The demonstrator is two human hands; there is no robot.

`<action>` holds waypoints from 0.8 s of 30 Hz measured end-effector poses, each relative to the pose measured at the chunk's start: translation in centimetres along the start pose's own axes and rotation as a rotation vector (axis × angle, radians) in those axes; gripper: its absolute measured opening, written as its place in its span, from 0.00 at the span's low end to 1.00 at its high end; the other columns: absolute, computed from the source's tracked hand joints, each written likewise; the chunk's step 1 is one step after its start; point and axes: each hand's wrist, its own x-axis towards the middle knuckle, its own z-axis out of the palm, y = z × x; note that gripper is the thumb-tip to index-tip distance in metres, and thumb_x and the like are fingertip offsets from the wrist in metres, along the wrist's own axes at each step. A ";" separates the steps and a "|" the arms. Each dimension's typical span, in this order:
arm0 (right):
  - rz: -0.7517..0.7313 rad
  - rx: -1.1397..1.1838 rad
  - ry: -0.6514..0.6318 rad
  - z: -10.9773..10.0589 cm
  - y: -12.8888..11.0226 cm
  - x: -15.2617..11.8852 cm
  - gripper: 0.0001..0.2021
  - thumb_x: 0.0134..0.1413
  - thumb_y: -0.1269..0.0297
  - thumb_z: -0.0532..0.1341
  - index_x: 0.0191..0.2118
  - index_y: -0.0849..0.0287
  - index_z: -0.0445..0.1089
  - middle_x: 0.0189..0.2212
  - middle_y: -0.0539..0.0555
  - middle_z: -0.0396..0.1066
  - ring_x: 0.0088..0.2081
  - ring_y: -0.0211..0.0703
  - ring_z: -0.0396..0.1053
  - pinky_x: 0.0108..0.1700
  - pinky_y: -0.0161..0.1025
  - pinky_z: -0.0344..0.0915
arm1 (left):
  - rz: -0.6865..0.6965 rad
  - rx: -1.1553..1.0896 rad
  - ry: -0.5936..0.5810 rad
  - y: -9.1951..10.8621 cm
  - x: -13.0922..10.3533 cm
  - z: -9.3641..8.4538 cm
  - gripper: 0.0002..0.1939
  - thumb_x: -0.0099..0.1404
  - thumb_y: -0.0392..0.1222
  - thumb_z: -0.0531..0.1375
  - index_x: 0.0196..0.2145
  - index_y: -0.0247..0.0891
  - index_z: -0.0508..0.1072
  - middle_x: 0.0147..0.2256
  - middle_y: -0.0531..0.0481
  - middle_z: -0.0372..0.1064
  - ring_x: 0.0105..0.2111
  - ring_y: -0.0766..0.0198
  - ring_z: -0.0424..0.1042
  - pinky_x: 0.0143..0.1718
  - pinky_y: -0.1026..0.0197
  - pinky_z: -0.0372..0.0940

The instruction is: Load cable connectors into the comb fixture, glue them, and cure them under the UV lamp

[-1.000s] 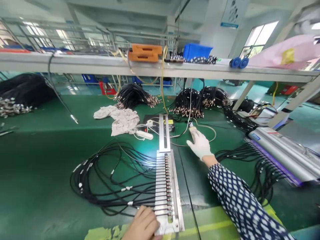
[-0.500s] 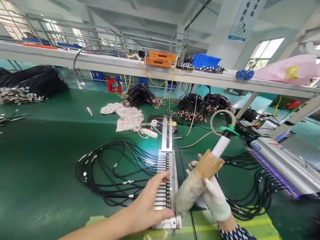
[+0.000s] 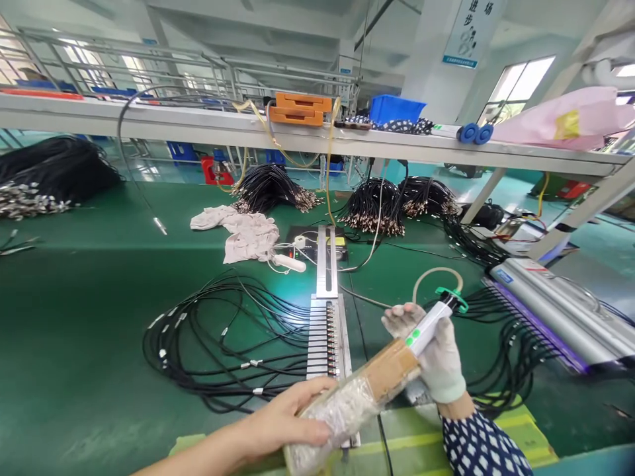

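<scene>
My left hand (image 3: 292,420), bare, grips the lower, plastic-wrapped part of a syringe dispenser (image 3: 391,370). The dispenser slants up to the right, with brown tape round its middle and a green cap and hose at its upper end. My right hand (image 3: 444,363), in a white glove, holds the white barrel between thumb and palm, some fingers spread beyond it. Under and behind the wrapped part stands a slotted metal fixture (image 3: 342,330), its lower end partly hidden. Black cables (image 3: 198,383) run into its slots from the left and loop on the green table.
A pinkish cloth (image 3: 251,238) and a black control box (image 3: 310,244) lie behind the fixture. Cable bundles (image 3: 374,205) sit beneath the shelf (image 3: 357,137). At right, a silver device (image 3: 560,311) has more cables beside it. A thin hose with a metal tip hangs at left.
My left hand has left the fixture and closed on the wrapped part of the dispenser. The dispenser has swung lower and to the left at its wrapped end, and my right hand is higher on it.
</scene>
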 end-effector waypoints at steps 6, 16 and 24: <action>0.158 -0.064 0.189 -2.6 -1.1 0.7 0.29 0.52 0.36 0.63 0.48 0.57 0.77 0.53 0.61 0.70 0.57 0.52 0.68 0.61 0.48 0.64 | -0.201 -0.202 0.039 1.8 2.5 0.3 0.39 0.49 0.53 0.72 0.53 0.33 0.65 0.43 0.44 0.64 0.34 0.65 0.68 0.31 0.66 0.62; -0.197 0.110 0.708 -7.7 -6.0 1.1 0.31 0.24 0.42 0.76 0.34 0.58 0.72 0.38 0.50 0.66 0.30 0.33 0.64 0.23 0.28 0.61 | 0.164 1.322 0.455 8.4 18.2 -4.4 0.35 0.65 0.51 0.59 0.66 0.39 0.57 0.57 0.44 0.60 0.54 0.58 0.65 0.57 0.58 0.61; -0.011 -0.225 0.500 -7.8 -2.1 1.3 0.26 0.41 0.47 0.73 0.40 0.59 0.68 0.33 0.51 0.66 0.24 0.29 0.60 0.22 0.27 0.58 | 0.138 1.583 0.511 6.3 21.8 -7.8 0.37 0.66 0.55 0.60 0.66 0.32 0.57 0.58 0.36 0.59 0.59 0.44 0.59 0.59 0.41 0.57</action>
